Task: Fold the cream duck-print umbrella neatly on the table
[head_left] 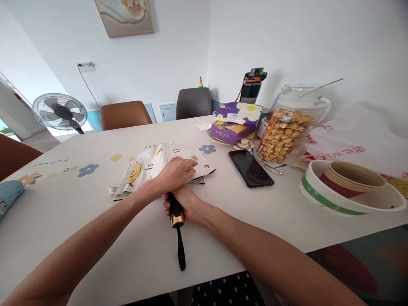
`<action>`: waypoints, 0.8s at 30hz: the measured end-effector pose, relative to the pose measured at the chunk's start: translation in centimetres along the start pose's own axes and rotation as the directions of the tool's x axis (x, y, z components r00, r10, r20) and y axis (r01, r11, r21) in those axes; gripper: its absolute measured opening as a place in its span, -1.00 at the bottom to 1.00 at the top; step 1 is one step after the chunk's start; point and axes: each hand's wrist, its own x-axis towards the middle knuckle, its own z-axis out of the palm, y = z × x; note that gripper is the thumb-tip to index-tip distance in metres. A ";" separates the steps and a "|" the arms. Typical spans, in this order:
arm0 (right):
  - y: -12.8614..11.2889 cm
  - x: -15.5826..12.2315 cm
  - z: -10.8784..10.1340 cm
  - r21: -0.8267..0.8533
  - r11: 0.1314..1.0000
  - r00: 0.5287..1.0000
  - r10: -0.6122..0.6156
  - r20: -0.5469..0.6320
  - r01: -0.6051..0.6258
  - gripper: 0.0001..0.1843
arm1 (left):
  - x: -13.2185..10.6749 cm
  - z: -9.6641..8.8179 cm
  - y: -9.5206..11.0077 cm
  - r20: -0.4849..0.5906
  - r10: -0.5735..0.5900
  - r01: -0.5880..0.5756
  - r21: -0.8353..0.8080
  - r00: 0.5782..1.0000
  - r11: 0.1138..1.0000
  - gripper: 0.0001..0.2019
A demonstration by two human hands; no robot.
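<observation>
A folding umbrella (pixel 146 166) with a white canopy, printed with yellow cartoon figures and small lettering, lies on the table. Its fabric is partly spread in loose folds. My right hand (pixel 186 203) is wrapped round the black handle (pixel 175 206), which has a copper-coloured end and a black wrist strap (pixel 180 250) hanging toward me. Just beyond, my left hand (pixel 174 173) crosses over the right one and closes on the canopy fabric near the top of the handle. Its fingertips are partly hidden.
Right of the umbrella lie a black phone (pixel 251 168) and glasses (pixel 270 167). Behind them stand purple boxes (pixel 229 131), a bottle (pixel 251 89) and a clear pitcher (pixel 318 104) beside bagged snacks (pixel 283 134). A white bowl (pixel 331 203) holds tape rolls. Blue fabric (pixel 11 195) lies far left.
</observation>
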 end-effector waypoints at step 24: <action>0.1 -0.2 -0.1 -0.018 1.000 1.000 0.001 0.007 -0.001 -0.92 | 5.2 3.2 1.3 0.056 -0.042 0.041 0.015 0.998 0.999 -0.75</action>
